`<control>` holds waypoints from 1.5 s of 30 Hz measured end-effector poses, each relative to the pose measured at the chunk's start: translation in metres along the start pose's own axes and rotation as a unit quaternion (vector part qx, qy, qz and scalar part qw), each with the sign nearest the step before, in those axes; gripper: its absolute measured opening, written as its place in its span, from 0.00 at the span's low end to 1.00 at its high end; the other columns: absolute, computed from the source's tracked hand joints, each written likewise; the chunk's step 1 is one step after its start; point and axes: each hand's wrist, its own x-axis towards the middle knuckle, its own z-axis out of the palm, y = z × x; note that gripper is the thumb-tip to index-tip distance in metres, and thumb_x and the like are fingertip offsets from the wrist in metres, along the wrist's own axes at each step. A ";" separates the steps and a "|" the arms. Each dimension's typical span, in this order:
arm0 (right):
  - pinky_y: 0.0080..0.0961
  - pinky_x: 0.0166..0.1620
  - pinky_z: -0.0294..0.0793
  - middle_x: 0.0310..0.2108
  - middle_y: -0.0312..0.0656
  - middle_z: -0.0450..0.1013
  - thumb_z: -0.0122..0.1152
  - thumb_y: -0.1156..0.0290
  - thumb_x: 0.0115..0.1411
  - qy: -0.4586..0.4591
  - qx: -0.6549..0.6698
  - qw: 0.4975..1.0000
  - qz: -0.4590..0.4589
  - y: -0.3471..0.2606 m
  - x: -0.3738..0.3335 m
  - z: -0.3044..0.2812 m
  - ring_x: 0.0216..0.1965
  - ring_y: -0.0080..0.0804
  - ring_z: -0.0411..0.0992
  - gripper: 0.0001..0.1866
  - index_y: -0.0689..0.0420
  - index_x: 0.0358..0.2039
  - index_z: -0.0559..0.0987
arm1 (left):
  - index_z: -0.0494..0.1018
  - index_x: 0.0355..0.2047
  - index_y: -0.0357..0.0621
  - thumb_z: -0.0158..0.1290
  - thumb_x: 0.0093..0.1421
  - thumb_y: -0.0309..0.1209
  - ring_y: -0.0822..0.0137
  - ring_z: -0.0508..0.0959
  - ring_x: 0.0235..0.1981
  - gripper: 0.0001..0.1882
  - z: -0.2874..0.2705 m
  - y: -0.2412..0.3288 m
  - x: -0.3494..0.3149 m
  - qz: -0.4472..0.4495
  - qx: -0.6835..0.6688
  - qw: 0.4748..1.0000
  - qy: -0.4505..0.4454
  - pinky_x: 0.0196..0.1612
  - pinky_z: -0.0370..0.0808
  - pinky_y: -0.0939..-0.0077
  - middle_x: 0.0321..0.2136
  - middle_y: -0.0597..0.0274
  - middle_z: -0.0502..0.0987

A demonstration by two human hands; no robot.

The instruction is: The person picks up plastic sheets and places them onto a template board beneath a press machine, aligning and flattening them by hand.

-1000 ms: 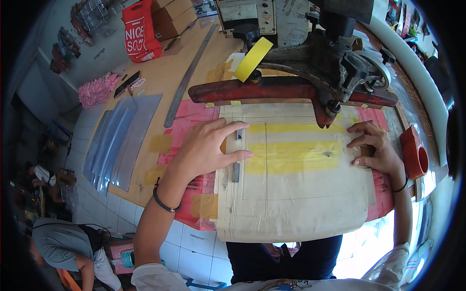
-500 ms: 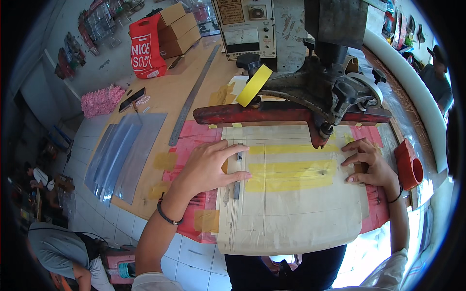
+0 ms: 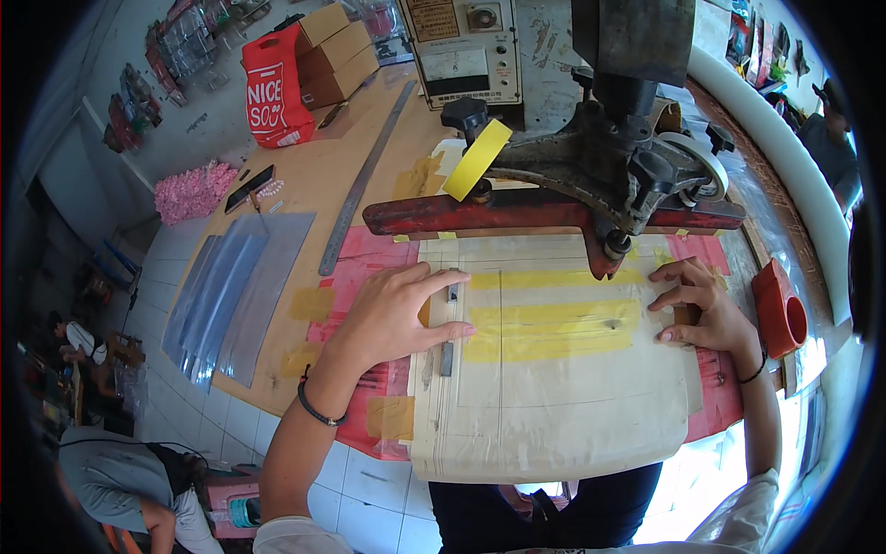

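A cream sheet (image 3: 554, 406) with yellow tape bands (image 3: 554, 330) and ruled lines lies under both my hands. My left hand (image 3: 399, 309) rests on its left side, thumb and forefinger stretched apart near a small grey metal strip (image 3: 447, 358). At the sheet's right edge, my right hand (image 3: 701, 307) has its fingers spread, tips touching the surface. Neither hand grips anything. Just beyond the hands, a dark red bar (image 3: 517, 214) hangs from the black press head (image 3: 577, 152) across the sheet's far part.
A yellow tape roll (image 3: 477, 161) sits on the press. The red tape dispenser (image 3: 780, 311) stands right of my hand. Leftward are a steel ruler (image 3: 367, 175), clear bluish plastic sheets (image 3: 226, 295), a phone (image 3: 249, 188) and a red bag (image 3: 275, 88). Another person (image 3: 125, 480) is at lower left.
Both hands keep the same spread pose on the sheet. Only the view has shifted slightly.
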 end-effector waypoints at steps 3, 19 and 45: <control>0.42 0.62 0.63 0.55 0.42 0.73 0.80 0.53 0.46 -0.002 -0.001 1.000 0.000 0.001 0.000 0.000 0.59 0.44 0.66 0.23 0.51 0.40 0.87 | 0.77 0.55 0.51 0.69 0.51 0.49 0.51 0.81 0.42 0.33 0.000 0.002 0.002 -0.007 -0.001 1.000 -0.011 0.48 0.77 0.59 0.39 0.53 0.80; 0.47 0.67 0.56 0.56 0.42 0.73 0.80 0.51 0.46 -0.007 0.030 0.999 0.030 0.001 0.000 -0.002 0.64 0.46 0.64 0.24 0.50 0.41 0.88 | 0.78 0.55 0.50 0.70 0.51 0.49 0.50 0.79 0.36 0.33 -0.005 0.007 0.003 -0.020 0.004 1.000 -0.013 0.45 0.76 0.60 0.32 0.51 0.77; 0.47 0.67 0.57 0.56 0.43 0.74 0.80 0.51 0.46 -0.003 0.058 0.998 0.031 0.001 0.002 -0.002 0.63 0.46 0.65 0.23 0.50 0.40 0.88 | 0.78 0.55 0.51 0.69 0.51 0.51 0.45 0.80 0.43 0.33 -0.003 0.004 0.002 -0.015 0.015 1.000 -0.005 0.50 0.76 0.58 0.33 0.48 0.77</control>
